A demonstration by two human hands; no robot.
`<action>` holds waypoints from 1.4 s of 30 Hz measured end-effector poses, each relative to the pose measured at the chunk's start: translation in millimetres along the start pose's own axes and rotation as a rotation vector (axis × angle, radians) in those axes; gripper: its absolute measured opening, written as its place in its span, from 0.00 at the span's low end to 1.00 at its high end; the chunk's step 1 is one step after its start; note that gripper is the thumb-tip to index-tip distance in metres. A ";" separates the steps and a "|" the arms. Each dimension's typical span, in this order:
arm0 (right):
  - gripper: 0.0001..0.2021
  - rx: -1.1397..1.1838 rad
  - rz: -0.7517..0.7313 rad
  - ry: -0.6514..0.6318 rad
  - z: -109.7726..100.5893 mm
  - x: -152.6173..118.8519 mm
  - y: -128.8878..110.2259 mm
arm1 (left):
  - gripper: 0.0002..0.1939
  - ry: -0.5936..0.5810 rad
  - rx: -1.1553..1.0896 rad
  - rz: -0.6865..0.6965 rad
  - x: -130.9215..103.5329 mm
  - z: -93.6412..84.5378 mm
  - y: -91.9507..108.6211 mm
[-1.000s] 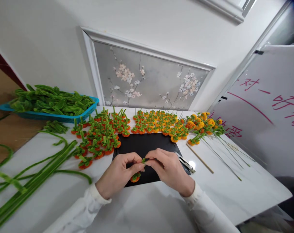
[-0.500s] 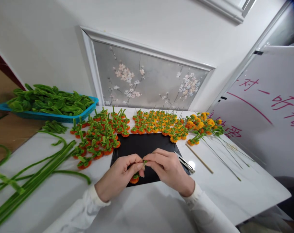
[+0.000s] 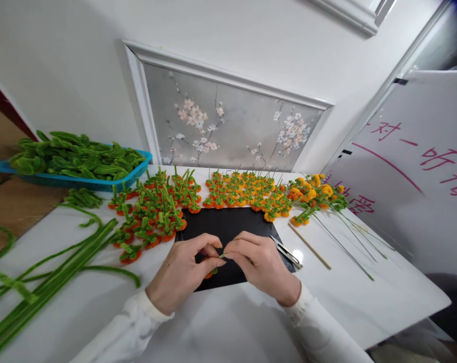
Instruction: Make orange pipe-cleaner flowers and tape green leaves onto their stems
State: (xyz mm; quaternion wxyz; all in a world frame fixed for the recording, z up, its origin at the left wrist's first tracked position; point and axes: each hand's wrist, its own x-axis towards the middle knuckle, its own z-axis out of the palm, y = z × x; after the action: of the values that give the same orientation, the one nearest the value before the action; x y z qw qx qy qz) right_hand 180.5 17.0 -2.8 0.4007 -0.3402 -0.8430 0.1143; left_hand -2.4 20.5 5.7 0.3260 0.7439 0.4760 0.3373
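Pinching a thin green strip in the right hand, above the black mat. Bracketing its 9 o'clock end with the narrowly parted left hand, unable to tell whether gripping. Partly covering an orange chenille flower at the strip's 7 o'clock.

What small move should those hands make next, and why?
Perhaps close the left hand on the green strip: the right hand seems to pinch it, while the left one's grip looks slightly open beside it, above the black mat.
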 end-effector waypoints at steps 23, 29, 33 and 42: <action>0.10 0.012 -0.050 -0.059 -0.1 0.0 0.7 | 0.06 -0.111 0.071 0.029 -2.4 -5.7 12.9; 0.12 -0.053 -0.071 -0.089 1.4 -0.5 -0.2 | 0.10 -0.067 0.045 -0.011 -4.6 0.4 6.8; 0.11 -0.074 -0.078 -0.096 1.6 -0.6 0.3 | 0.11 -0.098 0.043 -0.004 -5.3 -2.2 8.5; 0.14 -0.112 -0.087 -0.117 2.5 -0.8 1.7 | 0.18 -0.194 0.003 0.046 -6.7 -5.7 11.5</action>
State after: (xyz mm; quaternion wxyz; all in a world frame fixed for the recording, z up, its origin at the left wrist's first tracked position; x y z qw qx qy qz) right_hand 179.7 17.9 -5.7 0.3357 -0.3181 -0.8839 0.0689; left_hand -3.5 11.4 16.8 0.3616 0.7843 0.4254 0.2705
